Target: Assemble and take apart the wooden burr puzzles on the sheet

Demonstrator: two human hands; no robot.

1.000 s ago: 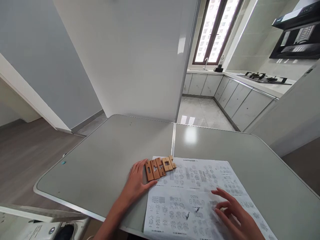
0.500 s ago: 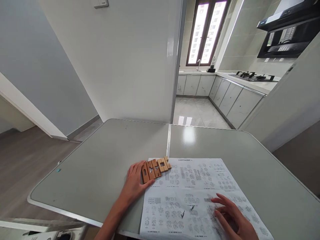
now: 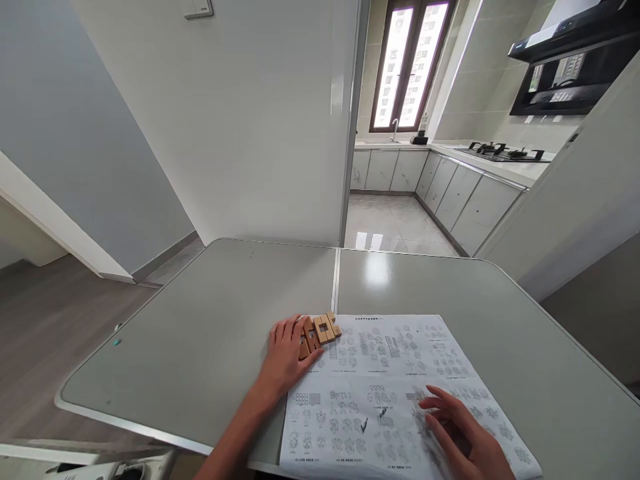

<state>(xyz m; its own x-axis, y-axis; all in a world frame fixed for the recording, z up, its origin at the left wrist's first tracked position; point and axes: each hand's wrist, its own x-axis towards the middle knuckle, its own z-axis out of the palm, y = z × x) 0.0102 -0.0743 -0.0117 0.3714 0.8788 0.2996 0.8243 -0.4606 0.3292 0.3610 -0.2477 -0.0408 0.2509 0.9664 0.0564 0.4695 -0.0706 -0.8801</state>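
Observation:
At the top left corner of a printed sheet (image 3: 360,373) lies a slanting row of notched wooden puzzle pieces (image 3: 324,328), reddish brown on the left and pale on the right. My left hand (image 3: 287,350) is closed over the left end of the row, fingers along the far side and thumb along the near side. Its palm hides part of the brown pieces. Low on the right of the sheet, my right hand (image 3: 463,433) rests with loosely bent, parted fingers and holds nothing.
The sheet carries rows of small diagrams and two dark check marks. It lies on a grey table (image 3: 225,300) with a pale centre seam. A small teal bit (image 3: 117,342) is near the table's left edge. Beyond stand a wall and a kitchen with a stove (image 3: 500,152).
My left hand has slid right along the row and now covers more of the brown pieces. My right hand stays almost where it was. The camera view has shifted slightly.

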